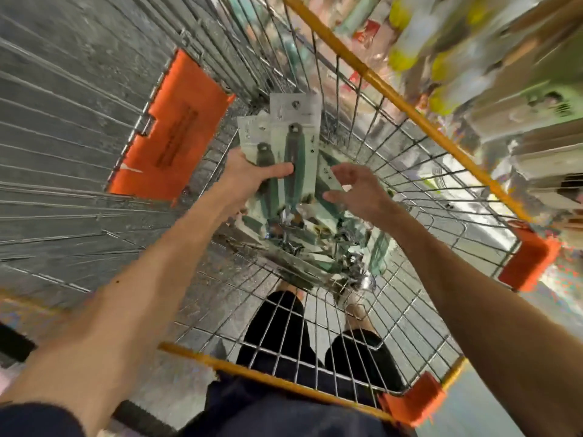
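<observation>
So, the left hand [249, 175] sits mid-frame, gripping a fan of carded packs [295, 130] with the thumb across the front. They're green-handled tools, with the long axis running up-down in the frame. The hang-hole ends point to the top and the metal ends point down. They're held over the wire cart [410, 111], just above a blurry pile [309, 244] of the same packs. The right hand [359, 190] is half open with loose fingers, right beside another pack's edge. Can't tell if it touches. There's an orange flap [170, 127] at left.
</observation>
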The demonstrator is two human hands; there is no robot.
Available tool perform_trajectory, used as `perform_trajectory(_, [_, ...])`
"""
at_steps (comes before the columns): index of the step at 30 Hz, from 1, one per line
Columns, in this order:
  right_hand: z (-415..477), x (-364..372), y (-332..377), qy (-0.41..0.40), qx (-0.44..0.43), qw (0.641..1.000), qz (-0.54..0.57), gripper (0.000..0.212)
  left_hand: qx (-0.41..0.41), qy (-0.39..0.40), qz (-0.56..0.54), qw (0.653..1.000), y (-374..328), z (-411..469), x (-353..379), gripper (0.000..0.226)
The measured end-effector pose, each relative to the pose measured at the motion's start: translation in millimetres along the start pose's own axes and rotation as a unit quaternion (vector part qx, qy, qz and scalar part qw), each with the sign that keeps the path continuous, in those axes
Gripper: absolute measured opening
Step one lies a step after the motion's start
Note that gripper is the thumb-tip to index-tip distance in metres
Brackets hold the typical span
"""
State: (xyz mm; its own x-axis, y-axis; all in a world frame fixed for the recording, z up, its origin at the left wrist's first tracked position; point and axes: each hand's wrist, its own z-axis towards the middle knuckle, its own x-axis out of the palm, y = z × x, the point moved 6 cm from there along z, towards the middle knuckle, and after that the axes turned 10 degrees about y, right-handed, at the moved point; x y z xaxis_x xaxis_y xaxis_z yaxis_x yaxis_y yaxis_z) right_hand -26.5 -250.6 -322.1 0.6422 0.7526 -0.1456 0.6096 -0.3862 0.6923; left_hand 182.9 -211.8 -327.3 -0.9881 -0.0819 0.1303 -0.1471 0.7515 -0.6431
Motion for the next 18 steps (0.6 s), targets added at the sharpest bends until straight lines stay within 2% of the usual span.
perform_trajectory(2, [-15, 0, 14, 0.020, -0.030, 0.999, 0.028, 0.030, 0.033, -0.004, 0.047, 0.998, -24, -18, 3, 0.033])
perform_trajectory(5, [-38, 2, 28, 0.012, -0.042, 0.998, 0.047, 0.017, 0.084, -0.012, 0.076, 0.993, -54, -47, 9, 0.030])
perform_trajectory(10, [-78, 0, 60, -0.028, -0.089, 0.994, 0.063, 0.029, 0.153, -0.022, 0.086, 0.984, -93, -98, 20, 0.027])
perform_trajectory(14, [-112, -4, 84, -0.015, -0.117, 0.992, 0.047, 0.030, 0.214, -0.035, 0.037, 0.975, -106, -133, 24, 0.029])
perform_trajectory(18, [-159, -1, 103, -0.003, -0.156, 0.987, 0.046, 0.038, 0.226, -0.054, 0.005, 0.973, -113, -175, 37, 0.029])
